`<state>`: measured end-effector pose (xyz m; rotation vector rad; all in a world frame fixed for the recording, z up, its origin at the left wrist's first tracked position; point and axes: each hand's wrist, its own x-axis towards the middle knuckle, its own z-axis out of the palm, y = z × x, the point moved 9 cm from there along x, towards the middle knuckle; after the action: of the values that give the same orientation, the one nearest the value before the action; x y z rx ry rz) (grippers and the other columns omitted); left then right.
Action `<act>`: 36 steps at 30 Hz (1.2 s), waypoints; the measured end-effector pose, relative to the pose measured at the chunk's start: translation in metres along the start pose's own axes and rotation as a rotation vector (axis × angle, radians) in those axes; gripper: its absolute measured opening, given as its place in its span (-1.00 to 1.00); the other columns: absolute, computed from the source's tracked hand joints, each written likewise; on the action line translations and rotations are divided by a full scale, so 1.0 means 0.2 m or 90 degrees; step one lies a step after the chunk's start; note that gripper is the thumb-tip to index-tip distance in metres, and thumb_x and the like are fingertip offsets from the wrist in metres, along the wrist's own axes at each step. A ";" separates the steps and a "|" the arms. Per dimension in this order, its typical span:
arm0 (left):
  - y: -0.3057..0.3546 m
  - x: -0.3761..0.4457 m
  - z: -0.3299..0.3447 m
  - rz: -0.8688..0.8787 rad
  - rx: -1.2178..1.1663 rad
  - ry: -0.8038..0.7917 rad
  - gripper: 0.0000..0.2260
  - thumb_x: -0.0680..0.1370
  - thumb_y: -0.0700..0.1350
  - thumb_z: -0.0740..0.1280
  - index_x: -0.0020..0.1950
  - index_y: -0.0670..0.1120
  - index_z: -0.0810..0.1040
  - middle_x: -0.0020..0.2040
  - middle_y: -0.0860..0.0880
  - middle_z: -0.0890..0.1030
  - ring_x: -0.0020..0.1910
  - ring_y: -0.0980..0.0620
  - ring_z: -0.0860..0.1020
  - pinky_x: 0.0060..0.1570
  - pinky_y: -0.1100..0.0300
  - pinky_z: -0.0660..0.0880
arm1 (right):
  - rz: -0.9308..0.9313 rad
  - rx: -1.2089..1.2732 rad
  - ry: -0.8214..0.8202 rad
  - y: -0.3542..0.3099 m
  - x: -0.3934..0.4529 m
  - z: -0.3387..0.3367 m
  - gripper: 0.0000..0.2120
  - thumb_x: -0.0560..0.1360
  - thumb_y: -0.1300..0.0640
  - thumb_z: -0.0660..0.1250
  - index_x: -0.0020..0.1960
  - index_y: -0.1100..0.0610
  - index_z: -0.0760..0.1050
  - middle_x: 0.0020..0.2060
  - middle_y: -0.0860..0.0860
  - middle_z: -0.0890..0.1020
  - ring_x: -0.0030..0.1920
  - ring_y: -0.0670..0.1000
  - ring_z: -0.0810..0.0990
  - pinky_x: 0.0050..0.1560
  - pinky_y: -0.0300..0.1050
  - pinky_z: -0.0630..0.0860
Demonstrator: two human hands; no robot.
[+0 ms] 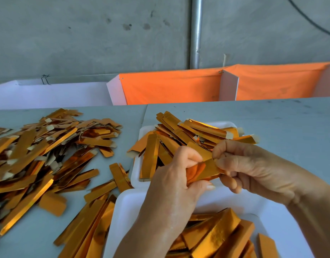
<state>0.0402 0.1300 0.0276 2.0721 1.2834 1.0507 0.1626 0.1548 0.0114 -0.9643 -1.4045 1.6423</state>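
Gold foil strip sits dead centre, held off the table between both hands. I see the left hand pinching its near end, thumb below and fingers curled over it. The right hand grips the other end with bent fingers, so neither hand is slack.

At 6 o'clock, just under the hands, the near white tray holds folded gold pieces. At 12 o'clock the far white tray carries more strips. At 9 o'clock a loose heap of flat strips spreads over the grey table — and an orange cloth hangs beyond.
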 end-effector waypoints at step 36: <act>0.08 -0.02 -0.04 0.086 0.013 -0.007 -0.83 0.43 -0.03 0.46 -0.08 0.14 0.50 -0.22 0.37 0.51 -0.15 0.36 0.49 -0.27 0.56 0.34 | -0.008 0.032 -0.023 0.01 0.00 -0.01 -0.90 0.33 0.28 0.34 -0.19 0.14 0.58 -0.49 0.06 0.40 -0.58 -0.03 0.38 -0.56 -0.26 0.36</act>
<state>0.0416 0.1193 0.0425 2.2025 1.1672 1.0866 0.1639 0.1555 0.0087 -0.8993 -1.3840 1.6854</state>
